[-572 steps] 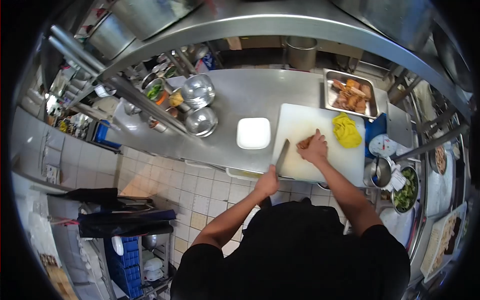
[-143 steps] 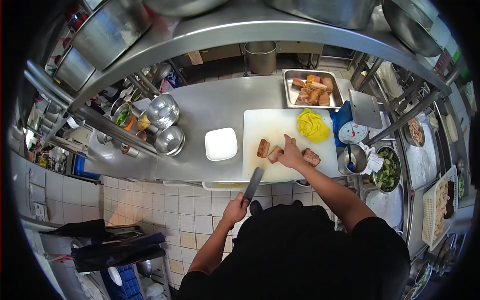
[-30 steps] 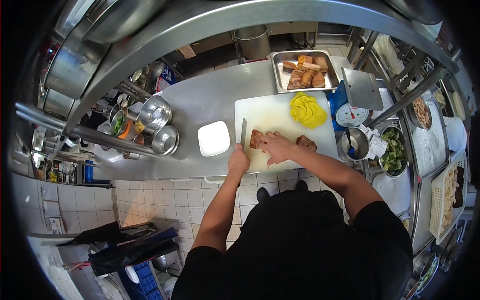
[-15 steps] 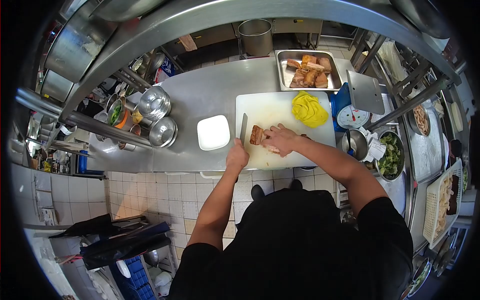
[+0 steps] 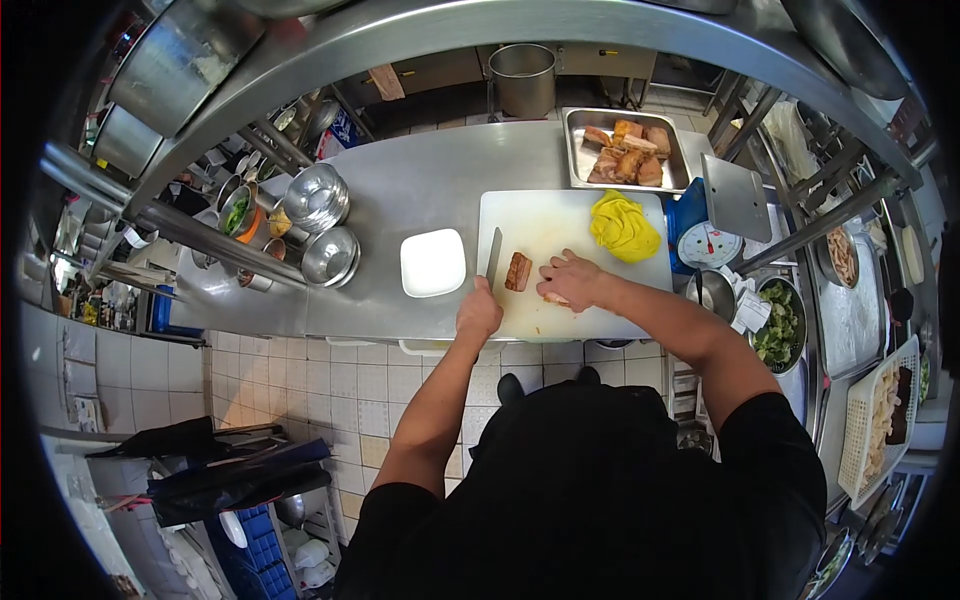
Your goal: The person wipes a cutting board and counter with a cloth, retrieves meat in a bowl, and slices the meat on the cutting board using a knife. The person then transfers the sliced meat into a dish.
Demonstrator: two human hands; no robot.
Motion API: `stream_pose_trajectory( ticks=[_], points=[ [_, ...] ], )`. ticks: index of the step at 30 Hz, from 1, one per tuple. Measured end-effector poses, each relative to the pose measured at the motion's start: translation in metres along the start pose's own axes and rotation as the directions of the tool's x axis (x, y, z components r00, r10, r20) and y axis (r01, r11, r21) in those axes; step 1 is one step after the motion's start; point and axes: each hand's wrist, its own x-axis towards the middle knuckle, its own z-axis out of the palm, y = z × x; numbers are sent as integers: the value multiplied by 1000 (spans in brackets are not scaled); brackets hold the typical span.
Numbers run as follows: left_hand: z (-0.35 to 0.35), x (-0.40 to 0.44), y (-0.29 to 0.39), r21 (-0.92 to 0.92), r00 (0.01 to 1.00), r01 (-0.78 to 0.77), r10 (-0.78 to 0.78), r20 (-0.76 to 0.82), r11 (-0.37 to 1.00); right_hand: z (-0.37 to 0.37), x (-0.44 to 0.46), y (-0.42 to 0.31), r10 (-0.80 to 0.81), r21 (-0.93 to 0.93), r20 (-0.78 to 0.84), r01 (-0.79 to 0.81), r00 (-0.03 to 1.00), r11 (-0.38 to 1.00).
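Observation:
My left hand (image 5: 480,309) is wrapped round the handle of a knife (image 5: 495,254), whose blade points away from me over the left edge of the white cutting board (image 5: 620,317). A browned piece of meat (image 5: 518,271) lies on the board, just right of the blade. Beside it, my right hand (image 5: 573,279) rests with fingers spread and bent over another piece of meat (image 5: 555,299), partly hidden under the fingers. A crumpled yellow cloth (image 5: 624,227) is on the board's far right part. The white square dish (image 5: 433,263) sits left of the board.
Behind the board stands a metal tray (image 5: 578,175) of meat pieces. To the right are a blue scale (image 5: 708,245), a metal pot (image 5: 716,291) and a bowl of greens (image 5: 780,325). Metal bowls (image 5: 318,198) stand at the left. A steel shelf (image 5: 480,24) crosses overhead.
My right hand has moved right, away from the browned piece, which now lies uncovered. Earlier it was over that piece. The knife stays in my left hand near the board's left edge.

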Motion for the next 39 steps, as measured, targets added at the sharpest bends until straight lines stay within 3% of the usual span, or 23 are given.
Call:
stream_pose_trajectory(
  ticks=[2,4,5,6,7,8,10,14,16,17,18,21,22,24,26,28,29,31,32,34,39],
  points=[
    [4,3,-4,-15,1000,-10,9,-9,1000,-11,-4,3,2,1,-32,-2,999,1000],
    [6,4,-6,-28,1000,-22,22,-19,999,-29,-11,6,83,-11,132,-82,988,997],
    [6,4,-5,-22,1000,-21,21,-11,1000,-35,-8,0,83,-16,131,-82,988,997],
    [5,3,-3,-16,1000,-21,21,-2,1000,-39,-1,-10,272,221,-12,-263,962,939],
    [4,1,-1,-19,1000,-25,24,-5,1000,-44,9,-18,474,464,-104,-379,874,801],
    [2,-1,1,-28,1000,-22,22,-1,999,-49,25,-23,475,460,-106,-380,873,802],
    [1,-2,1,-32,1000,-17,17,1,999,-49,58,-33,750,722,201,-613,630,321],
    [6,6,-9,-20,1000,-25,25,-13,999,-32,81,-33,787,734,225,-631,575,251],
    [7,8,-10,-35,1000,-16,16,-2,999,-32,76,-19,684,791,279,-565,675,235],
    [5,8,-9,-34,1000,-16,16,4,999,-23,74,-16,683,787,103,-479,723,389],
    [5,6,-7,-31,1000,-18,18,10,999,-17,70,-14,682,784,111,-486,723,387],
    [3,4,-7,-29,1000,-24,24,-1,999,-28,58,-18,755,629,-177,-517,632,580],
    [0,4,-6,-27,1000,-23,23,1,999,-31,54,-21,755,631,-176,-517,632,579],
    [-1,2,-4,-25,1000,1,-1,13,1000,-38,41,-30,462,577,42,-399,886,712],
    [1,2,-3,-14,1000,7,-7,15,1000,-12,18,-59,326,565,64,-304,943,767],
    [3,2,-2,-4,1000,8,-8,15,1000,13,-3,-88,257,188,-137,-230,957,955],
    [2,1,-1,-4,1000,11,-11,7,1000,29,-8,-92,263,188,-137,-235,955,954],
    [1,-2,3,-7,1000,14,-14,1,1000,47,-13,-94,297,254,-307,-223,904,941],
    [-1,-4,5,4,1000,21,-21,8,1000,51,-13,-96,299,254,-306,-225,904,941],
    [-4,-7,8,20,1000,24,-24,16,1000,56,-12,-99,379,464,-283,-220,881,858],
    [-2,-5,6,18,1000,-4,3,23,1000,42,-18,-76,483,537,-307,-270,820,799]
  ],
)
